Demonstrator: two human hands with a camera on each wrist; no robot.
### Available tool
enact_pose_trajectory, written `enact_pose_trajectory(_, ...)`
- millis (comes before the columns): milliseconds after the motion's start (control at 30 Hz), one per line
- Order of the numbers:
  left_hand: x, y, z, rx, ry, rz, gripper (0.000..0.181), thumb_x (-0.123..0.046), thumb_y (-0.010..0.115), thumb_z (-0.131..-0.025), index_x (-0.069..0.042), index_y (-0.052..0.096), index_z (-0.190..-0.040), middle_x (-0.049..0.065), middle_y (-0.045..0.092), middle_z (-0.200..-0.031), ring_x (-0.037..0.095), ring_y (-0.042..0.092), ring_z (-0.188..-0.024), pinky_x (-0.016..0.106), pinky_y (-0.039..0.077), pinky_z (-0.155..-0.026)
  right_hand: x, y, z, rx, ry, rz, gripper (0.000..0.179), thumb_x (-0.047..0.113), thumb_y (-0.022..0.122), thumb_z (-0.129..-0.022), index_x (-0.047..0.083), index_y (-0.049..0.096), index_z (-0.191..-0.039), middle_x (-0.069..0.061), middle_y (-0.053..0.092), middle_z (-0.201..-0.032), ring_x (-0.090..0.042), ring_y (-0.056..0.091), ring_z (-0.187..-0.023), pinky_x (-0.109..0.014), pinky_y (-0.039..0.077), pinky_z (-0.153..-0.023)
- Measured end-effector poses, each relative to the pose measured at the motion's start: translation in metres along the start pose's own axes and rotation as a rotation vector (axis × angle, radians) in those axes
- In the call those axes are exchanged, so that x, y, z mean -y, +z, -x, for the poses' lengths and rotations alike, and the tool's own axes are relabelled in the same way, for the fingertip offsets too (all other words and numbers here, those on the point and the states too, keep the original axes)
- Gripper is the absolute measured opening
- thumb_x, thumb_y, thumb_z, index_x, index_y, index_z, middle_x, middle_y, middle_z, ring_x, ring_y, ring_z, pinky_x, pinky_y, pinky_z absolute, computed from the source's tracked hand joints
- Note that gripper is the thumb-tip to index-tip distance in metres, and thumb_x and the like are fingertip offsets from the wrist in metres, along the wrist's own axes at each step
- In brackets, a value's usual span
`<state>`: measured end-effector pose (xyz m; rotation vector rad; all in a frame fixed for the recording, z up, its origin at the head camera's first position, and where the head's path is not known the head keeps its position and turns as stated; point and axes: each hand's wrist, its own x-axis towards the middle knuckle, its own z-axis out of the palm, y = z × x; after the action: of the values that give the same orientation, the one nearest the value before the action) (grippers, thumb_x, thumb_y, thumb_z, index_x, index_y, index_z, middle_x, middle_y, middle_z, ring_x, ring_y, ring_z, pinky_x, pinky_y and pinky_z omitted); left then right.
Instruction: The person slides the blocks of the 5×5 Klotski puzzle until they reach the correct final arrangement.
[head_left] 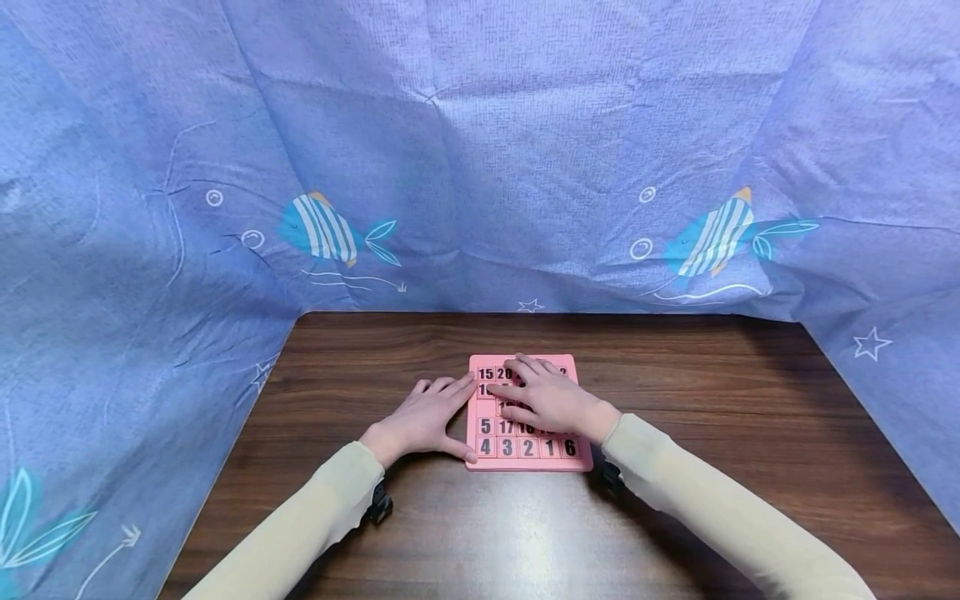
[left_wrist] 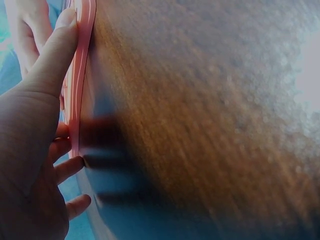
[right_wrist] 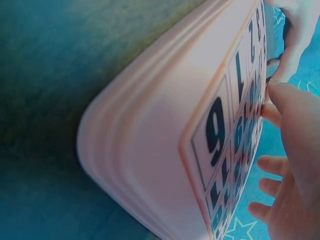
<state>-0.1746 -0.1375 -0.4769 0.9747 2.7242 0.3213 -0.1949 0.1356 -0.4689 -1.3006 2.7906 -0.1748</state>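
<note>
A pink sliding number puzzle [head_left: 528, 463] lies flat on the table, its square tiles printed with black numbers. A plain pink cell without a number shows at the left of the third row. My left hand [head_left: 423, 419] is at the puzzle's left edge, thumb touching the lower left corner and fingers reaching along the upper left side. In the left wrist view the thumb [left_wrist: 57, 47] lies against the frame. My right hand [head_left: 555, 402] is over the tiles with extended fingers, hiding several numbers. In the right wrist view its thumb and a fingertip are at the tile face.
The dark wooden table [head_left: 675, 367] extends around the puzzle on all sides. A blue cloth [head_left: 480, 167] with fish and stars hangs behind and at both sides. A dark wrist device [head_left: 379, 502] sits under the left sleeve.
</note>
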Motion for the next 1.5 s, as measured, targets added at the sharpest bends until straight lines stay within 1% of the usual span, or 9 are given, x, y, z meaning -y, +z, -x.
enact_pose_trajectory(133, 0.000, 0.000, 0.001, 0.003, -0.006, 0.008, 0.119, -0.075, 0.077, -0.075, -0.009, 0.033, -0.164, 0.008, 0.028, -0.171, 0.029, 0.034, -0.150, 0.054, 0.030, -0.114, -0.001, 0.002, -0.001, 0.010, 0.010, 0.008, 0.052, 0.050, 0.050, -0.107, 0.029, 0.054, -0.155, -0.021, 0.040, -0.161, -0.042, 0.033, -0.151, -0.060, 0.028, -0.119)
enact_pose_trajectory(200, -0.001, -0.001, 0.001, 0.004, -0.010, 0.011, 0.119, -0.075, 0.077, -0.075, -0.009, 0.033, -0.164, 0.008, 0.028, -0.171, 0.029, 0.034, -0.150, 0.054, 0.030, -0.114, 0.000, 0.002, -0.001, -0.011, 0.001, 0.002, 0.052, 0.049, 0.051, -0.107, 0.027, 0.055, -0.154, -0.021, 0.044, -0.157, -0.041, 0.039, -0.147, -0.058, 0.032, -0.117)
enact_pose_trajectory(333, -0.001, 0.000, 0.001, 0.004, -0.009, 0.012, 0.119, -0.075, 0.078, -0.075, -0.009, 0.033, -0.164, 0.008, 0.029, -0.171, 0.029, 0.035, -0.150, 0.054, 0.030, -0.114, 0.004, 0.002, 0.002, -0.099, -0.036, 0.000, 0.048, 0.042, 0.056, -0.107, 0.022, 0.060, -0.149, -0.015, 0.058, -0.131, -0.032, 0.055, -0.120, -0.052, 0.044, -0.104)
enact_pose_trajectory(433, -0.002, 0.001, 0.001, -0.002, -0.008, 0.010, 0.120, -0.075, 0.078, -0.075, -0.009, 0.034, -0.164, 0.009, 0.029, -0.171, 0.029, 0.036, -0.149, 0.054, 0.030, -0.114, 0.008, 0.000, 0.005, -0.157, -0.079, 0.028, 0.041, 0.038, 0.059, -0.105, 0.021, 0.067, -0.142, -0.005, 0.058, -0.105, -0.023, 0.053, -0.098, -0.045, 0.046, -0.091)
enact_pose_trajectory(567, -0.002, 0.000, 0.002, -0.016, -0.009, 0.007, 0.120, -0.076, 0.078, -0.074, -0.009, 0.034, -0.164, 0.009, 0.031, -0.170, 0.030, 0.037, -0.148, 0.054, 0.029, -0.114, 0.016, -0.001, 0.012, -0.166, -0.158, 0.065, 0.036, 0.038, 0.061, -0.104, 0.025, 0.072, -0.136, 0.003, 0.053, -0.091, -0.018, 0.049, -0.089, -0.041, 0.046, -0.087)
enact_pose_trajectory(733, -0.002, -0.001, 0.002, -0.030, -0.007, -0.017, 0.120, -0.077, 0.077, -0.073, -0.009, 0.035, -0.163, 0.009, 0.033, -0.169, 0.030, 0.039, -0.145, 0.054, 0.030, -0.112, 0.023, 0.002, 0.023, -0.115, -0.209, 0.094, 0.039, 0.041, 0.059, -0.104, 0.030, 0.068, -0.141, 0.004, 0.056, -0.098, -0.017, 0.051, -0.094, -0.040, 0.046, -0.089)
enact_pose_trajectory(1000, -0.002, 0.000, 0.001, -0.037, -0.012, -0.064, 0.121, -0.080, 0.075, -0.072, -0.009, 0.037, -0.163, 0.010, 0.034, -0.168, 0.031, 0.039, -0.145, 0.055, 0.030, -0.111, 0.022, 0.003, 0.027, -0.092, -0.161, 0.095, 0.042, 0.042, 0.058, -0.105, 0.033, 0.063, -0.146, 0.005, 0.054, -0.097, -0.017, 0.051, -0.097, -0.043, 0.046, -0.095)
enact_pose_trajectory(1167, -0.003, -0.001, 0.000, -0.033, -0.009, -0.074, 0.121, -0.081, 0.074, -0.072, -0.008, 0.038, -0.162, 0.010, 0.035, -0.168, 0.031, 0.039, -0.145, 0.055, 0.031, -0.111, 0.017, 0.003, 0.023, -0.056, -0.131, 0.105, 0.044, 0.044, 0.055, -0.106, 0.035, 0.059, -0.149, 0.004, 0.051, -0.095, -0.017, 0.049, -0.094, -0.044, 0.047, -0.093)
enact_pose_trajectory(1500, -0.003, 0.000, -0.001, -0.026, -0.008, -0.069, 0.121, -0.081, 0.074, -0.073, -0.009, 0.037, -0.163, 0.010, 0.034, -0.168, 0.031, 0.038, -0.145, 0.054, 0.032, -0.111, 0.009, 0.004, 0.018, -0.082, -0.122, 0.107, 0.043, 0.040, 0.059, -0.105, 0.033, 0.062, -0.147, 0.001, 0.054, -0.097, -0.019, 0.050, -0.095, -0.046, 0.047, -0.093)
